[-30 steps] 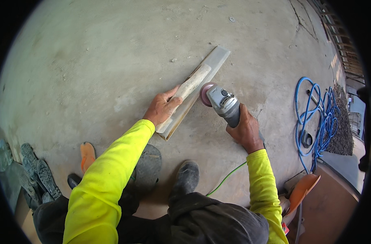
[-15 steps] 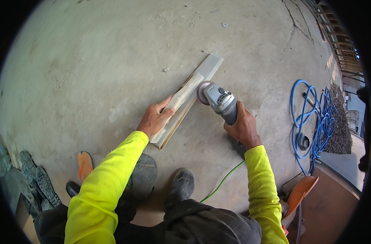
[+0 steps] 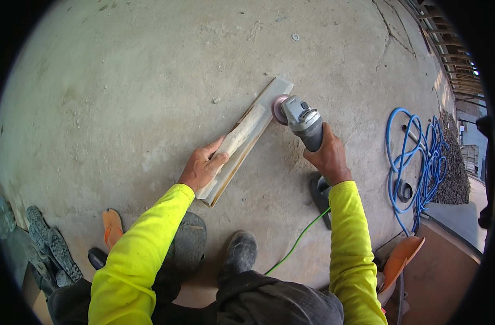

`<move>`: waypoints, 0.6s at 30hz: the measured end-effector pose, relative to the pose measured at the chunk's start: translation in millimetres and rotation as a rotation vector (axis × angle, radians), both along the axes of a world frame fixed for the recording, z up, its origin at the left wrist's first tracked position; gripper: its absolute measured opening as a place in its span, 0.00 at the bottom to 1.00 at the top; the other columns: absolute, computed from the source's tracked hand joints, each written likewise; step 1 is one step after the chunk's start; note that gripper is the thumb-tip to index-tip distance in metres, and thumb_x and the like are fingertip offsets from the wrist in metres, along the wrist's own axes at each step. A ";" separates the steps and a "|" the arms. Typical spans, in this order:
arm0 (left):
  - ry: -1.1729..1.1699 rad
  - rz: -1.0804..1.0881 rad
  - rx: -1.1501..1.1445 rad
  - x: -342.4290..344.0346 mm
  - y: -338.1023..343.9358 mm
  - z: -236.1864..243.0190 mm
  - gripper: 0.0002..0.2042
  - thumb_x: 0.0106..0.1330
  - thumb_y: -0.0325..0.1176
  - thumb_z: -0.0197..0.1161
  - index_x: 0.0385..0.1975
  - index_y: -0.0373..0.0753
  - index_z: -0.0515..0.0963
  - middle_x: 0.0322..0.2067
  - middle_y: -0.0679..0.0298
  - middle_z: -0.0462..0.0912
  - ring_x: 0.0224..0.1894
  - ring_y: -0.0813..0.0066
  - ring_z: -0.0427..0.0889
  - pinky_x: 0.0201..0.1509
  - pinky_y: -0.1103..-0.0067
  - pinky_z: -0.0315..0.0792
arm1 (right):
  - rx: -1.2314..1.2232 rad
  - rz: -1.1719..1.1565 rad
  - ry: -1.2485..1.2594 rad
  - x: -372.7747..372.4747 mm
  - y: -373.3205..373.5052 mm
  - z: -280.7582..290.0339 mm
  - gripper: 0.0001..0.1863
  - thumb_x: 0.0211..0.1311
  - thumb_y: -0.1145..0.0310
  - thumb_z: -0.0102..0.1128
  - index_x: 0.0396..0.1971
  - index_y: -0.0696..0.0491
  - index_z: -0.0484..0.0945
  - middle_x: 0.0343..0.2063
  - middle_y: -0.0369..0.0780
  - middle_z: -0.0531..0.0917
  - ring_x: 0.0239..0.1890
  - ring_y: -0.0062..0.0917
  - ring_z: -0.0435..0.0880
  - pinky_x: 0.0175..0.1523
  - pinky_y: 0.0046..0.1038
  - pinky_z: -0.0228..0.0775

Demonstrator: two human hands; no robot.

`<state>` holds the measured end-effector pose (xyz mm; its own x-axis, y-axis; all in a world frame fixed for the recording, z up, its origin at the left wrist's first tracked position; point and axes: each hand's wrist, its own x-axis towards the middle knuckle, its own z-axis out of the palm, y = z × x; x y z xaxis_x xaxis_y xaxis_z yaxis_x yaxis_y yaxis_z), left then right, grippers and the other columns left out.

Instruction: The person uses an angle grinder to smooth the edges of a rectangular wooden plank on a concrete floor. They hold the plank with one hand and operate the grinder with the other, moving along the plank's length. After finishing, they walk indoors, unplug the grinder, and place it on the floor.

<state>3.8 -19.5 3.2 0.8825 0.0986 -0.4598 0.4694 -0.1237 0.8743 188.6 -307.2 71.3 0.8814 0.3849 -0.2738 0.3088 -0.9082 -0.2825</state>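
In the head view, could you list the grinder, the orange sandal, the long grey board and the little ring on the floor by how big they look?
Largest to smallest, as they look here:
1. long grey board
2. grinder
3. orange sandal, partly covered, ranked by what shows
4. little ring

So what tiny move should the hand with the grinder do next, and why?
Perhaps the right hand should ease the grinder slowly nearer along the edge of the long flat tool. The disc is at the edge's far part, though contact is unclear, and the left hand grips the wooden handle.
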 end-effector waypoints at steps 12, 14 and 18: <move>-0.001 -0.002 -0.003 -1.1 -0.8 -2.9 0.45 0.67 0.64 0.59 0.69 0.26 0.65 0.65 0.36 0.71 0.70 0.49 0.70 0.72 0.67 0.64 | 0.065 -0.047 -0.026 44.6 1.0 -6.6 0.35 0.40 0.68 0.73 0.53 0.61 0.73 0.40 0.58 0.85 0.43 0.52 0.87 0.50 0.43 0.79; -0.010 -0.006 -0.015 -0.5 -0.7 -2.9 0.45 0.67 0.63 0.59 0.69 0.26 0.65 0.65 0.36 0.71 0.70 0.49 0.70 0.72 0.67 0.65 | 0.027 -0.057 -0.029 46.9 1.4 -3.8 0.35 0.40 0.69 0.74 0.53 0.59 0.74 0.41 0.56 0.86 0.42 0.50 0.88 0.50 0.41 0.81; -0.017 0.000 -0.010 -0.5 -1.4 -2.4 0.43 0.68 0.62 0.59 0.69 0.26 0.65 0.64 0.36 0.73 0.69 0.50 0.71 0.71 0.68 0.65 | -0.011 -0.001 0.006 26.3 -4.7 0.4 0.38 0.40 0.68 0.74 0.57 0.58 0.71 0.43 0.56 0.85 0.44 0.51 0.87 0.52 0.42 0.80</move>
<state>3.3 -20.8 0.8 0.8902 0.0941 -0.4457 0.4544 -0.1153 0.8833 214.9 -311.9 71.7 0.8802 0.3809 -0.2831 0.3063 -0.9116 -0.2743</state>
